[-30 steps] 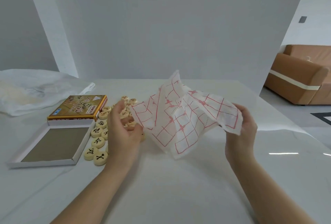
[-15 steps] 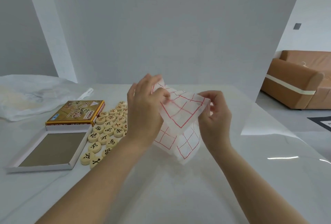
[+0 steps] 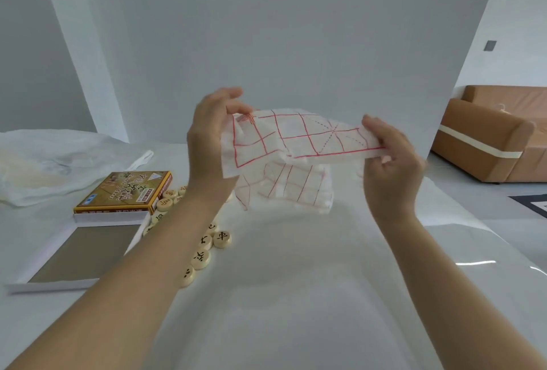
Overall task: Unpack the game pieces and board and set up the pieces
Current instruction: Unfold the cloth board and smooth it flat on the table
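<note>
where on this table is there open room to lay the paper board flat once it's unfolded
The widest bare stretch of table lies between the forearms, right of the round game pieces and below the paper board. The left side is crowded: box tray, box lid, plastic bag.

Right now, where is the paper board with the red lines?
The paper board is up in the air mid-view, pinched between the left hand and right hand, above the white table.

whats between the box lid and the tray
Nothing: in the head view the lid sits right against the tray; pieces lie to their right.
</note>
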